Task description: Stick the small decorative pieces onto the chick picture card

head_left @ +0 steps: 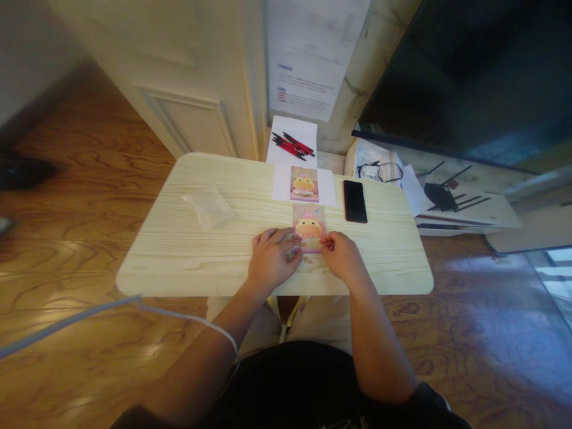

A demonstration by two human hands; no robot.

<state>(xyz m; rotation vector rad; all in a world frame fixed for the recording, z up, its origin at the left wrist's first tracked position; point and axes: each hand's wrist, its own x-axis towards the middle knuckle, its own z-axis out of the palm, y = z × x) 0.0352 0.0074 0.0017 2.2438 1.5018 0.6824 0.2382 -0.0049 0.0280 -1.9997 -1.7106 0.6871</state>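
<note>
A pink card [309, 221] with a yellow cartoon character lies on the pale wooden table [170, 232] in front of me. My left hand [273, 257] rests on its lower left part, fingers apart and stretched over the edge. At the lower right edge, my right hand [342, 255] has thumb and fingertips pinched together on the card. Just beyond it, a similar picture [304, 184] lies on a white sheet of paper [328, 186].
A crumpled translucent bag [209, 207] lies left on the table, a black phone [354, 201] right. Red and black pens [292, 146] rest on paper behind. Glasses [388, 172] and a black router [440, 195] sit on the cabinet. A pale cable [179, 316] crosses my left forearm.
</note>
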